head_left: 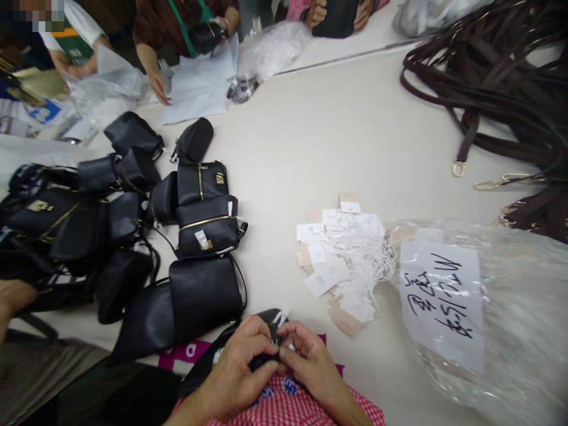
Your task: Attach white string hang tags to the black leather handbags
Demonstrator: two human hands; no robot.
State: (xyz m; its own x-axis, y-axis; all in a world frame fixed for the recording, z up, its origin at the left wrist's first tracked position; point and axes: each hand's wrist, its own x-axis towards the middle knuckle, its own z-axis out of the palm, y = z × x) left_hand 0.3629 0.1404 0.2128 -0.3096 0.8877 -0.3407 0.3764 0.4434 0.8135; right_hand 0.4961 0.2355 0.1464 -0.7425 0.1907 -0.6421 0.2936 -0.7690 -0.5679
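Observation:
At the table's near edge, my left hand is closed on a small black handbag that lies at the edge in front of me. My right hand meets it at the bag's end, its thumb and fingers pinched together on a part of the bag too small to make out. White cord sticks up just beyond my fingertips. Under the bag shows a strip of magenta material. A pile of paper hang tags with white strings lies beyond my right hand.
Several finished black bags crowd the left side. At right are a clear plastic bag with a handwritten sheet and a heap of dark brown straps. Co-workers handle bags across the table; another person's hand shows at far left.

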